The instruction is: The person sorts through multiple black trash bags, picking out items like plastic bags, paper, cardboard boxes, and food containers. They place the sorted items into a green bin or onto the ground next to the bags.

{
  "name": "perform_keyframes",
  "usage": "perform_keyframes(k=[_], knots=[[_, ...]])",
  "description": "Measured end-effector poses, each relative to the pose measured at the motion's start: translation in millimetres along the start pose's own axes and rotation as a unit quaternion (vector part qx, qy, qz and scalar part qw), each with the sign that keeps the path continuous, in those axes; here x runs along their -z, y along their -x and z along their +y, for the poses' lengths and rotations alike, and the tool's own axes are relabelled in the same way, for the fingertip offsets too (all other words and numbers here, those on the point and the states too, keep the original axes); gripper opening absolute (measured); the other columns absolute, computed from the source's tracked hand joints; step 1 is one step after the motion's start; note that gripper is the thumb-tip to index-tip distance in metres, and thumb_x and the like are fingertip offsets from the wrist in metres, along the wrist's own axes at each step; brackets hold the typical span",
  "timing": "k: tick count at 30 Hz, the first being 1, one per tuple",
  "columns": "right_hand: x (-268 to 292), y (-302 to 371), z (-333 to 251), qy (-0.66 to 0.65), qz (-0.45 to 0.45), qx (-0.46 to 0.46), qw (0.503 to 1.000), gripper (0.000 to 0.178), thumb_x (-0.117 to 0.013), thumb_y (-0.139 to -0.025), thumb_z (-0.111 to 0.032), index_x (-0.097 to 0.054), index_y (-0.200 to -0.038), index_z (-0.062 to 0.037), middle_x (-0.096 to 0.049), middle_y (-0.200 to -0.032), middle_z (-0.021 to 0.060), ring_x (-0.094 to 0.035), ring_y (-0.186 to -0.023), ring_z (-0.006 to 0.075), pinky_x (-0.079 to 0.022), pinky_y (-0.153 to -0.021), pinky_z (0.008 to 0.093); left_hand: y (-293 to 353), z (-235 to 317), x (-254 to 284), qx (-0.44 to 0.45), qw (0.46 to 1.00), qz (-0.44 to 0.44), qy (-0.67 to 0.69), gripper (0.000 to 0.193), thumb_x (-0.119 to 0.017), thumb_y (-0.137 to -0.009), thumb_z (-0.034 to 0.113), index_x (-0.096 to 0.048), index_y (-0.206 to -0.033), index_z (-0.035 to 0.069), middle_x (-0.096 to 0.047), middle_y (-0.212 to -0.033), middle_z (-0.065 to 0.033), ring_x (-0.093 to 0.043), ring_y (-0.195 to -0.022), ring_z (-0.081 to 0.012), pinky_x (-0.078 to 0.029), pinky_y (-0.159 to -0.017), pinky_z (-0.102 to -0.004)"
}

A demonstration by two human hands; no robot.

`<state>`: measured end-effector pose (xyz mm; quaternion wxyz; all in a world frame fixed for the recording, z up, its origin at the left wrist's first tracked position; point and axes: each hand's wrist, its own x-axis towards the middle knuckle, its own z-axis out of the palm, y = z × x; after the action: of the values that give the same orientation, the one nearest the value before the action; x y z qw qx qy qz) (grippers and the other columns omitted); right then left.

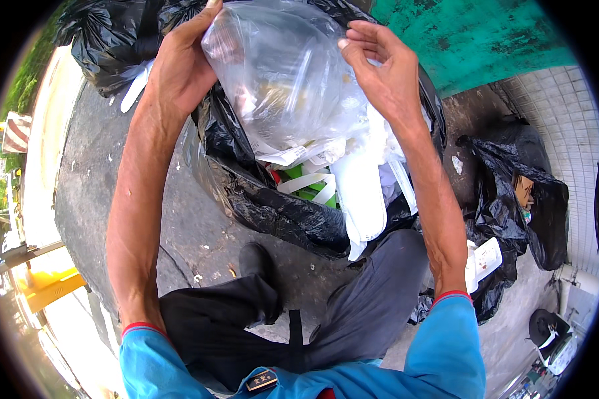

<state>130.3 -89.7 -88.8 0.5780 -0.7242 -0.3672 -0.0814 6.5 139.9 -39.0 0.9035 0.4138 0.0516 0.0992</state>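
A clear plastic bag (279, 73) is spread between my two hands, with blurred pale shapes showing through it. My left hand (183, 63) holds its left side, thumb up and fingers partly behind the plastic. At the right edge, my right hand (383, 70) has its fingers curled and the thumb against the film. Below lies an open black garbage bag (273, 206), full of waste. Inside it are a white plastic piece (359, 193), green pieces (323, 193) and white strips. My right knee rests close to its near side.
Another black bag (106, 46) sits at the far left beside a white piece (137, 88). On the right, a torn black bag (512, 193) and a white foam container (484, 261) lie by a tiled wall (559, 100). A green panel (466, 40) stands at the back.
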Motion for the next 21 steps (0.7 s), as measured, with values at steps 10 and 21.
perform_keyframes(k=[10, 21], knots=[[-33, 35, -10, 0.177, -0.101, 0.001, 0.979, 0.036, -0.074, -0.075, -0.025, -0.068, -0.104, -0.0048, -0.064, -0.075, 0.0127, -0.063, -0.067, 0.0265, -0.048, -0.059, 0.0381, 7, -15, -46, 0.026, 0.999, -0.032, -0.034, 0.015, -0.055, -0.098, 0.022, -0.060, -0.103, 0.008, -0.066, -0.088, -0.0010, -0.064, -0.076, -0.0129, -0.054, -0.071, -0.0280], [1, 20, 13, -0.257, 0.093, -0.224, 0.936, 0.022, -0.058, -0.093, -0.016, -0.064, -0.100, 0.0041, -0.067, -0.091, 0.0088, -0.065, -0.078, 0.0144, -0.055, -0.070, 0.0276, 14, -31, -18, 0.068, 0.801, -0.006, -0.594, 0.054, -0.069, -0.087, 0.052, -0.070, -0.112, 0.004, -0.070, -0.094, -0.0090, -0.064, -0.092, -0.0198, -0.047, -0.089, -0.0345]])
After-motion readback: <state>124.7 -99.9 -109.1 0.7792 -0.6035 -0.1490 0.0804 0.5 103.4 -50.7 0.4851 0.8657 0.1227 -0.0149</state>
